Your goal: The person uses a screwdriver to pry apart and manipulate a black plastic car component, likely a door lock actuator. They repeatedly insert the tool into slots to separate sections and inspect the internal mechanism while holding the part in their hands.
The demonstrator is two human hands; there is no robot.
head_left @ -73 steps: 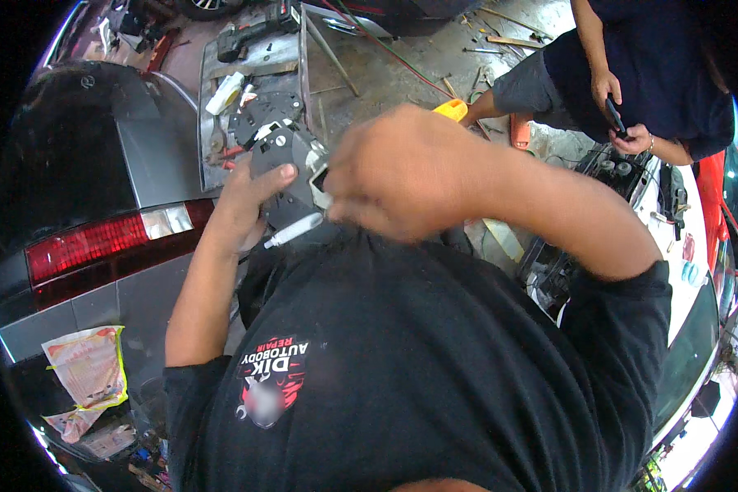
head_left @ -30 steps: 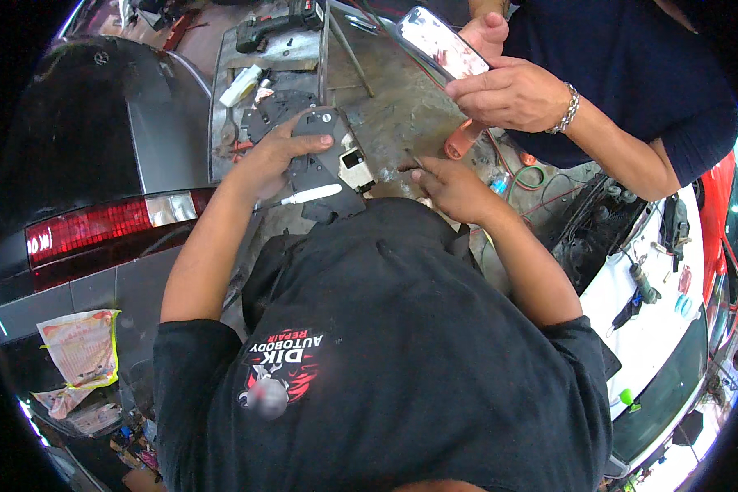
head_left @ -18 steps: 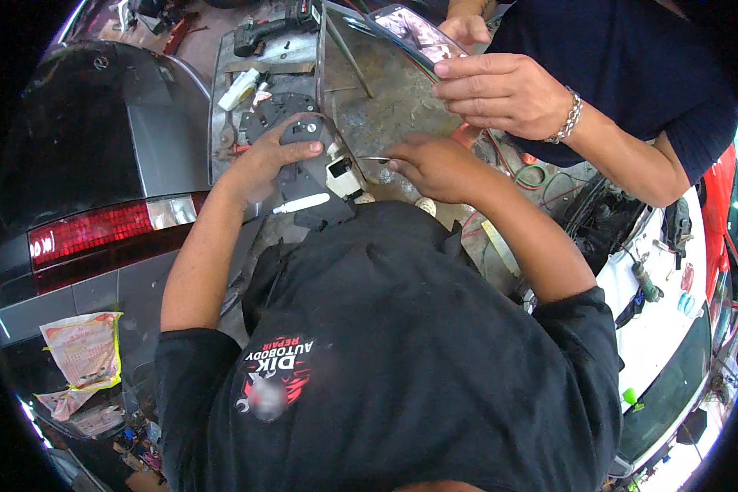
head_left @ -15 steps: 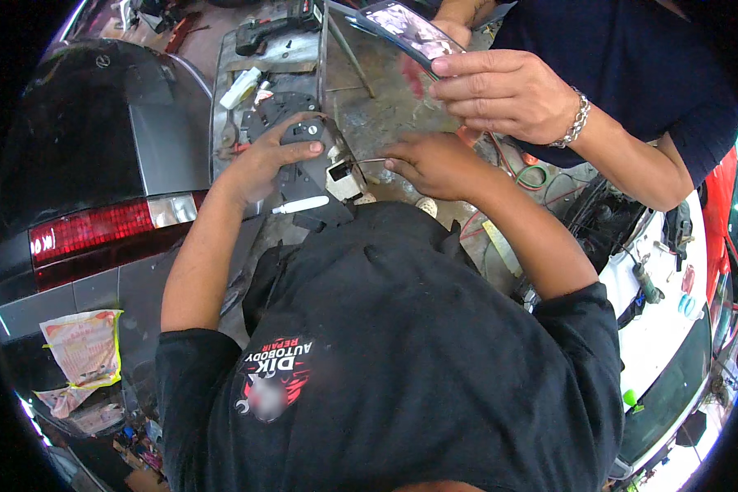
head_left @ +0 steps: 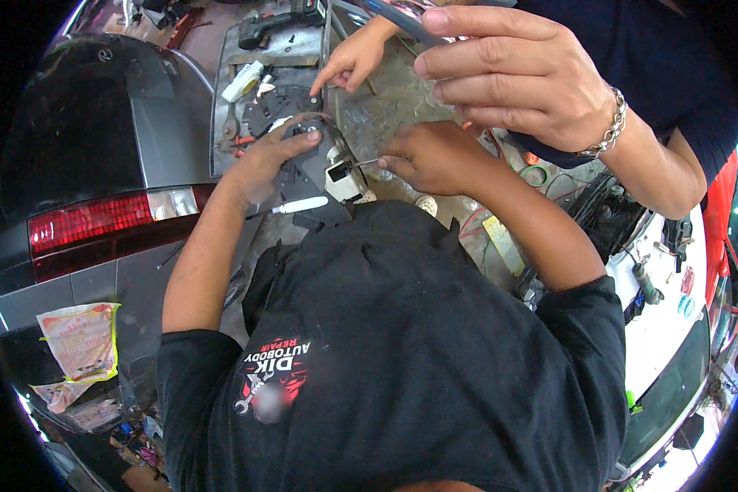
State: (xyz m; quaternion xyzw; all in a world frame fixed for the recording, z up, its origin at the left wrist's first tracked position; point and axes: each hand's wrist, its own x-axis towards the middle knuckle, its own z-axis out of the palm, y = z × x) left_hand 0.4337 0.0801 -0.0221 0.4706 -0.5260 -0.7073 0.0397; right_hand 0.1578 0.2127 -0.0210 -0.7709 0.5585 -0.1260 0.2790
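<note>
My left hand (head_left: 271,160) grips a black plastic mechanism (head_left: 307,176) with a white block (head_left: 342,176) on its right side. My right hand (head_left: 430,156) pinches a thin metal tool (head_left: 365,162) whose tip touches the white block. A white stick (head_left: 299,205) lies just under the mechanism. Above, another person's hand with a bracelet (head_left: 517,78) holds a flat dark phone (head_left: 398,16). Their other hand (head_left: 353,57) points down at a worn metal sheet (head_left: 394,107). My black shirt fills the lower frame.
A grey car's rear with a red tail light (head_left: 98,225) stands at the left. A metal tray (head_left: 230,107) holds small parts, and a power drill (head_left: 283,20) lies beyond it. A white car's open engine bay (head_left: 656,303) is at the right. A printed bag (head_left: 82,340) lies lower left.
My right arm came down from in front of the camera and its hand moved left to the white block. The other person leaned in with the phone, and their hand is now closer.
</note>
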